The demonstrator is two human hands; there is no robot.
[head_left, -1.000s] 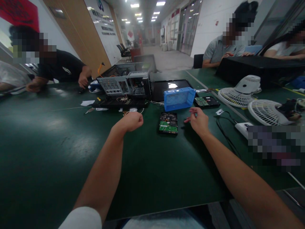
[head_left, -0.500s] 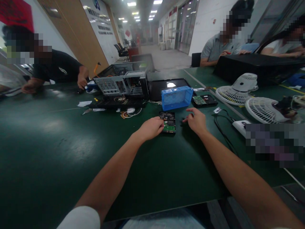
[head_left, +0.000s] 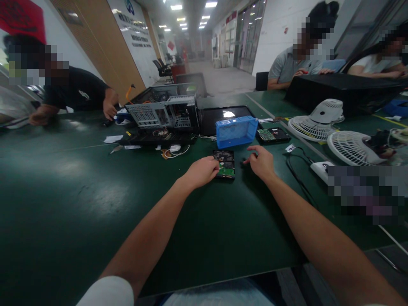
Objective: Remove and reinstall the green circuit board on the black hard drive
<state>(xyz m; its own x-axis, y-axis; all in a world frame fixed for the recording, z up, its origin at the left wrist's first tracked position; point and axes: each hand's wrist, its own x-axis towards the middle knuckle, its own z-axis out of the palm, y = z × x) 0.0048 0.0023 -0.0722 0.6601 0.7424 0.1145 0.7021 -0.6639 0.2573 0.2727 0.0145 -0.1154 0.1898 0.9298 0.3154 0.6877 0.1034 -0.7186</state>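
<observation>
A bare hard drive (head_left: pixel 225 163) lies on the green table with its green circuit board facing up. My left hand (head_left: pixel 202 171) rests at the drive's left edge, its curled fingers gripping that side. My right hand (head_left: pixel 262 162) hovers just right of the drive, a small gap away. Its fingers are curled into a loose pinch, and what they hold, if anything, is too small to see. A blue plastic bin (head_left: pixel 236 131) lies on its side right behind the drive.
An opened computer case (head_left: pixel 164 111) and a black panel (head_left: pixel 223 115) stand behind the bin, with a second drive (head_left: pixel 273 134) to the right. Two white fans (head_left: pixel 318 119), a black cable (head_left: pixel 298 168) and a power strip lie at right. Other people sit around the table (head_left: pixel 79 178).
My left hand has moved right from the bare table to the drive's left edge. My right hand has barely shifted.
</observation>
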